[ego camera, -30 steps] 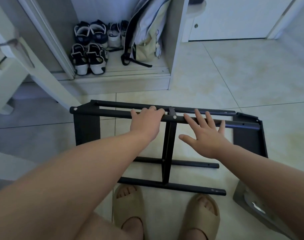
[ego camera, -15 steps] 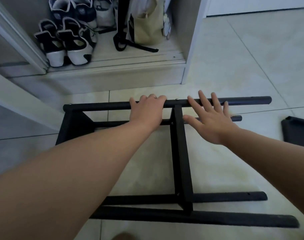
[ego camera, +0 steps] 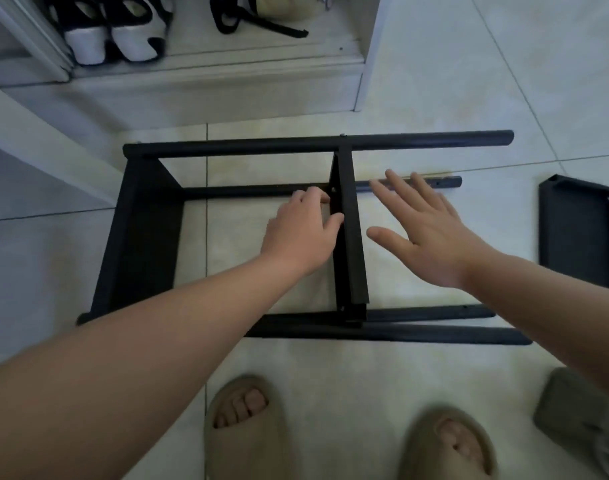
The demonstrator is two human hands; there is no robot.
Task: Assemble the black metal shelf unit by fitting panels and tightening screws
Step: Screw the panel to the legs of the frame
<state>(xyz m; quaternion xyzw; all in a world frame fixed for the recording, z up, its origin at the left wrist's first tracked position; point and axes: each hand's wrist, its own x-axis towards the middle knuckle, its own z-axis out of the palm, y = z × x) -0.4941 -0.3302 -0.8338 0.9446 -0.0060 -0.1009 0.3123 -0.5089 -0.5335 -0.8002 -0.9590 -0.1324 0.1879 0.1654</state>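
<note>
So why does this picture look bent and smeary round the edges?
Head view: the wide lens bows the tile lines of the floor toward the edges; shoes at the top and the grey object at lower right are smeared, likely by head motion; the shelf frame in the middle is fairly sharp; light is dim and soft, without glare.

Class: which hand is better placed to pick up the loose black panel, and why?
Probably right. The right hand is open and nearer the loose panel; the left hand grips the shelf frame.
</note>
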